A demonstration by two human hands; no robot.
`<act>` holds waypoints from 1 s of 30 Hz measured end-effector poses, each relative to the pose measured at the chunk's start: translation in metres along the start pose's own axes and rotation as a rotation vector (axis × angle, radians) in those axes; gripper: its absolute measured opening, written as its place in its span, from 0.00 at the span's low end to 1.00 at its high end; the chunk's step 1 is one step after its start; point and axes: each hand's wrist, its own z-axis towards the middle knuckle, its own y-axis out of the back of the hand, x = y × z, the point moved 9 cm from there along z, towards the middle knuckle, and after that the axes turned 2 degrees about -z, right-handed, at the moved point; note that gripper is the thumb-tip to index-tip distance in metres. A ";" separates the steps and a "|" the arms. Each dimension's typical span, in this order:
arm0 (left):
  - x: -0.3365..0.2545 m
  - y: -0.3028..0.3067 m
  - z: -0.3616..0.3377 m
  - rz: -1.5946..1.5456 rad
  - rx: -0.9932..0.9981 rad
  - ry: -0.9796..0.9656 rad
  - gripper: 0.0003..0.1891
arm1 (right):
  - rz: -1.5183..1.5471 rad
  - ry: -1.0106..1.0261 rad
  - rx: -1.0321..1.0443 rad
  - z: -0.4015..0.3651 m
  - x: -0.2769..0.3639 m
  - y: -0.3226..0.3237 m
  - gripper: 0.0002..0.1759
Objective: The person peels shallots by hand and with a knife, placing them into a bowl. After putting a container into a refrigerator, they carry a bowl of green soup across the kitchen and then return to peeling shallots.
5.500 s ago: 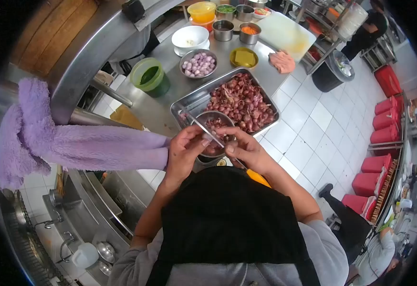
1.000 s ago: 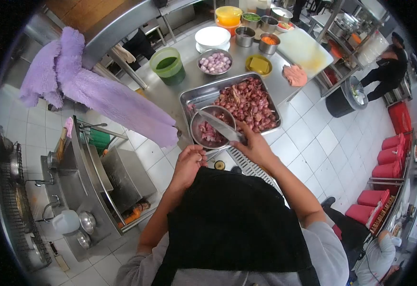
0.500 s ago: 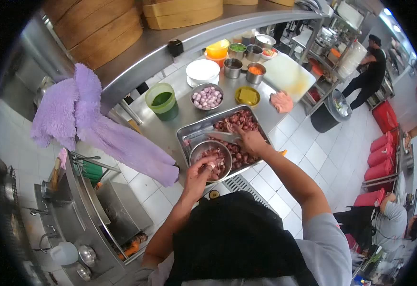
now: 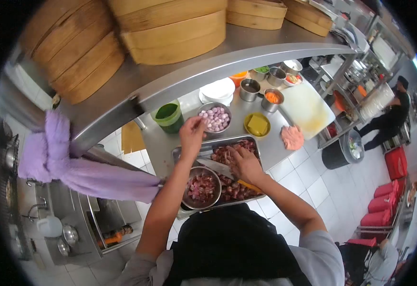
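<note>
My left hand [image 4: 192, 136] is at the near left rim of a steel bowl of peeled shallots [image 4: 215, 119]. Its fingers are bunched together, and whatever they hold is hidden. Over a steel tray [image 4: 176, 153], my right hand [image 4: 247, 167] has its fingertips among the unpeeled red shallots [image 4: 232, 191]. A knife [image 4: 215, 167] lies in that hand, its blade pointing left and its yellow-orange handle showing under the palm. In the tray's left part sits a steel bowl of shallot peelings [image 4: 202, 188].
Bamboo steamers [image 4: 175, 35] stand on the shelf above. Around the table are a green container [image 4: 168, 117], white plates [image 4: 217, 89], a yellow dish [image 4: 257, 125], a pink cloth [image 4: 292, 137] and a cutting board [image 4: 308, 107]. A purple towel [image 4: 99, 178] hangs left. A person [image 4: 392, 114] stands far right.
My left hand has moved from above the peelings bowl up to the bowl of peeled shallots. My right hand stays over the tray with the knife. The view has shifted, showing more of the shelf.
</note>
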 end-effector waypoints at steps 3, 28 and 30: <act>0.000 -0.011 0.035 0.387 -0.093 -0.228 0.13 | 0.162 -0.035 -0.066 0.008 -0.021 0.045 0.28; 0.097 0.174 0.063 0.185 -0.653 0.342 0.23 | -0.026 -0.022 0.013 0.015 -0.225 0.008 0.16; 0.104 0.174 0.061 0.152 -0.544 0.314 0.26 | -0.052 -0.018 0.023 0.015 -0.230 0.002 0.17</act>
